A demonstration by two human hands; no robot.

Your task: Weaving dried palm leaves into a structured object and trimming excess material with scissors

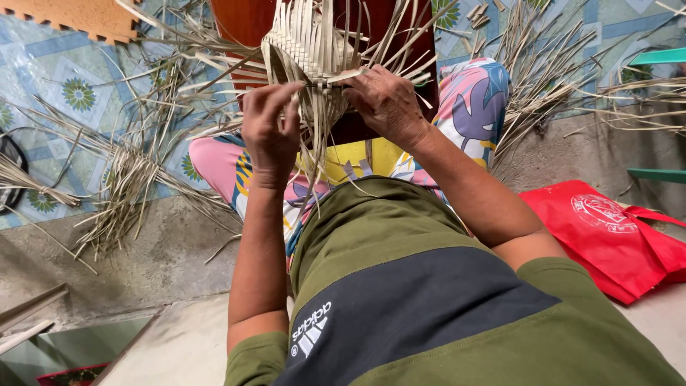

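A half-woven piece of pale straw strips rests on a brown wooden board across my knees, its loose ends fanning out in all directions. My left hand pinches several hanging strips at the weave's lower left edge. On the lower right edge, my right hand presses down and grips a flat strip between thumb and fingers. Both hands touch the weave, close together.
Loose straw bundles lie on the patterned blue floor mat at left, and more straw is heaped at right. A red cloth bag lies on the concrete floor at right. A green frame stands at the far right.
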